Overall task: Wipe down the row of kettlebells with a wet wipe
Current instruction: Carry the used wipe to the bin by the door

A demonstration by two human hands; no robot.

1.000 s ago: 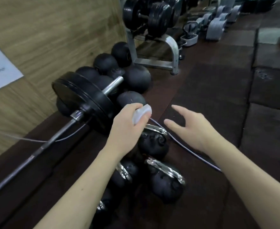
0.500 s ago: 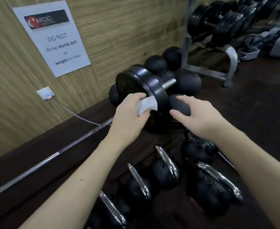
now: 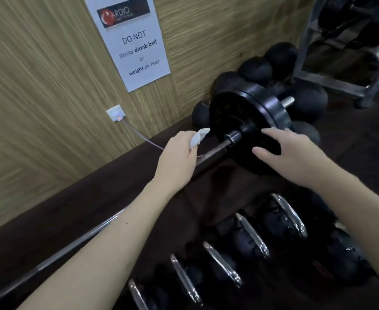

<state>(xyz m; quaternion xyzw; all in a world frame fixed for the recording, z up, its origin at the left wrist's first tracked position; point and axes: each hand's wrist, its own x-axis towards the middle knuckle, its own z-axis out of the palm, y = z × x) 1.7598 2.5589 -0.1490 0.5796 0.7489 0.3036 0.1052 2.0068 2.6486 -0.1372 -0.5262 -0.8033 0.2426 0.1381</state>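
Note:
A row of black kettlebells (image 3: 249, 240) with chrome handles runs along the dark floor at the bottom, below both arms. My left hand (image 3: 177, 159) grips a folded white wet wipe (image 3: 198, 136) and hovers above the barbell shaft, well clear of the kettlebells. My right hand (image 3: 291, 155) is spread open with its fingers relaxed, in front of the black weight plate (image 3: 246, 113); whether it touches the plate I cannot tell.
A barbell (image 3: 76, 240) lies diagonally along the floor by the wooden wall. Black medicine balls (image 3: 255, 68) are piled behind the plate. A metal rack (image 3: 345, 81) stands at the upper right. A paper sign (image 3: 132, 41) and a wall socket (image 3: 116, 113) with a cable are on the wall.
The view has swung left and down. Both hands have moved from over the far kettlebells to the barbell plate, with the wipe still held in my left hand.

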